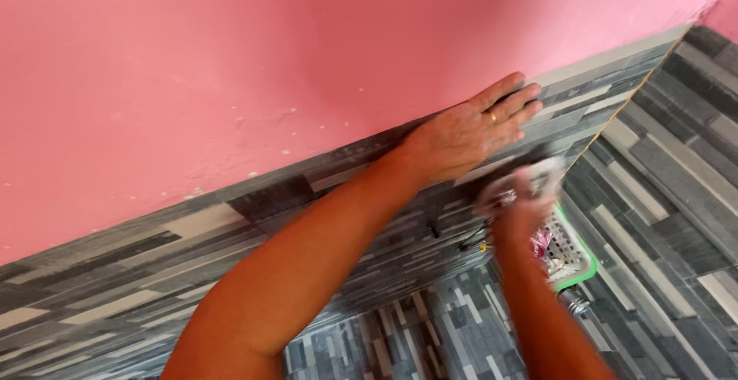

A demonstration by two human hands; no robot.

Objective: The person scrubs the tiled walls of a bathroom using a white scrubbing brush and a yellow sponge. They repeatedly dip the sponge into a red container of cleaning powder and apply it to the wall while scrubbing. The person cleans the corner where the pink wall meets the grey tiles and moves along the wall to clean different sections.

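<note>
Head camera looks down along a wall whose upper part is painted pink (231, 65) and whose lower part is covered with grey striped tiles (115, 288). A second tiled wall (676, 157) meets it at a corner on the right.

The left hand (473, 130) lies flat and open against the first wall, palm to the surface, right where the pink paint ends and the tiles begin. Its fingers are stretched out toward the corner, and a ring (493, 117) sits on one of them. The forearm runs down and to the left, out of the bottom of the picture.

The right hand (519, 195) is lower and closer to the corner, blurred. It seems closed around something pale, perhaps a cloth (538, 174), but the blur makes it impossible to tell what it is or how firmly it is gripped. The hand is close to the tiled wall; whether it touches cannot be told.

Just below and behind the right hand, a white slotted basket with a green rim (580, 261) hangs in the corner. Something pink and white lies inside it. A small metal fitting (575, 303) shows just under the basket, and a few dark hooks (461, 242) stick out of the tiles to its left.
</note>
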